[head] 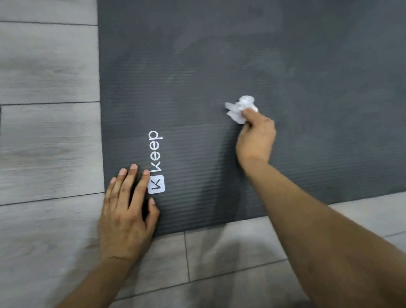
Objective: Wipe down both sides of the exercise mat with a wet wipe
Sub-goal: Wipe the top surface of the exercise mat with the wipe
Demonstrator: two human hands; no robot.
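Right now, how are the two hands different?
The left hand lies flat with fingers spread; the right hand is curled around a crumpled wet wipe. The left hand holds nothing and sits at the corner of the mat by the logo; the right hand is farther in. Both reach onto the mat.

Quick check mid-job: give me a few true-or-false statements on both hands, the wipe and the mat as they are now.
1. The right hand grips a crumpled wet wipe. True.
2. The exercise mat is rolled up. False: it lies unrolled on the floor.
3. The left hand rests with straight fingers on the mat's near corner, beside the white logo. True.
4. The wet wipe lies on the bare floor. False: it is over the mat, in the right hand.
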